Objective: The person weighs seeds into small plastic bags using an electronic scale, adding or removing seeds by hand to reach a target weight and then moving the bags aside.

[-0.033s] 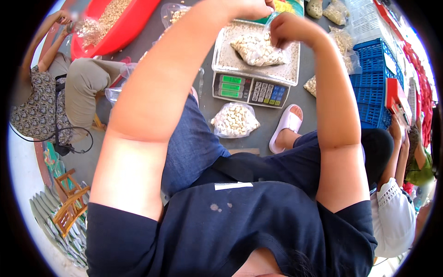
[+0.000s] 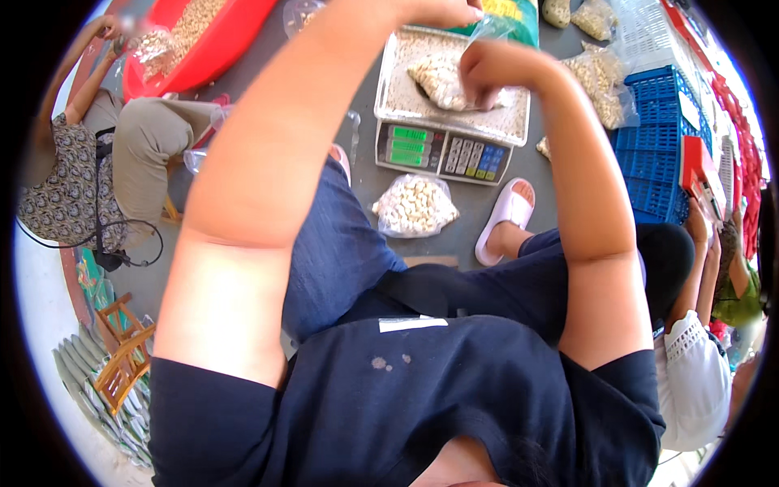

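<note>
The right hand (image 2: 487, 69) is closed into a loose fist, and its fingers pinch the top of a clear plastic bag filled with pale nuts (image 2: 442, 81). This bag lies just under the hand on the flat metal tray of a grey electronic weighing scale with green displays and a keypad (image 2: 442, 150). The left hand (image 2: 442, 12) is at the upper edge of the picture, just beside the right hand; its fingers are curled together and seem to hold the thin upper edge of the same plastic bag, but the exact grip cannot be seen.

Below the hands, in front of the scale, a second clear bag of pale nuts (image 2: 415, 205) lies on the grey floor (image 2: 268, 73). Near it, towards the right, one foot wears a white slipper (image 2: 505, 217). Further right of the hands stand blue plastic crates (image 2: 653, 162), with more filled bags (image 2: 596, 77) beside them. Far to the left of the hands there is a big red plastic tub with nuts (image 2: 219, 40), and another person in beige trousers (image 2: 150, 150) sits beside it.
</note>
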A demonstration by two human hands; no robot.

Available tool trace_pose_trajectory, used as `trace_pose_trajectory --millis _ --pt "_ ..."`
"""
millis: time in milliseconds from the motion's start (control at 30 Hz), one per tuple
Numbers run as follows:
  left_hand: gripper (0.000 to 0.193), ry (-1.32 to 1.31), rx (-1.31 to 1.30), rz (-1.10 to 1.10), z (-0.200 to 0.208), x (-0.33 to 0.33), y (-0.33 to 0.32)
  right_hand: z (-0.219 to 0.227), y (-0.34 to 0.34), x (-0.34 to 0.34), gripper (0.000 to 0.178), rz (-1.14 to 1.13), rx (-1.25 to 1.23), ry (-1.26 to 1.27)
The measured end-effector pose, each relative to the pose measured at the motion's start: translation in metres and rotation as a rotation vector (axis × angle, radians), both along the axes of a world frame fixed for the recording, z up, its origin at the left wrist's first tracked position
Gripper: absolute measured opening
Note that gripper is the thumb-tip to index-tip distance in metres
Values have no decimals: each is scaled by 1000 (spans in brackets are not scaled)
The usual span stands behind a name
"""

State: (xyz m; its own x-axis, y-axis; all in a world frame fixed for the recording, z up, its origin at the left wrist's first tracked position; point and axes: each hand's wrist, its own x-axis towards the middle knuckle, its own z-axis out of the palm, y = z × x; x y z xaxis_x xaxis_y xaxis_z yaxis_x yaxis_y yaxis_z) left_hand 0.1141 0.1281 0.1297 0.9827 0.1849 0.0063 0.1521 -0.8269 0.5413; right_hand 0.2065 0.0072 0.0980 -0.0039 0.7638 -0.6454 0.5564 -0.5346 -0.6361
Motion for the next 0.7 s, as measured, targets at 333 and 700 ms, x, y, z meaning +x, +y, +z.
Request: trace_pose_trajectory --millis 333,700 --pt "21 531 183 -162 -25 -88 -15 -258 -112 -154 61 422 98 -585" --pt "27 903 81 -204 -93 -102 -39 -284 -118 -165 26 403 276 -642"
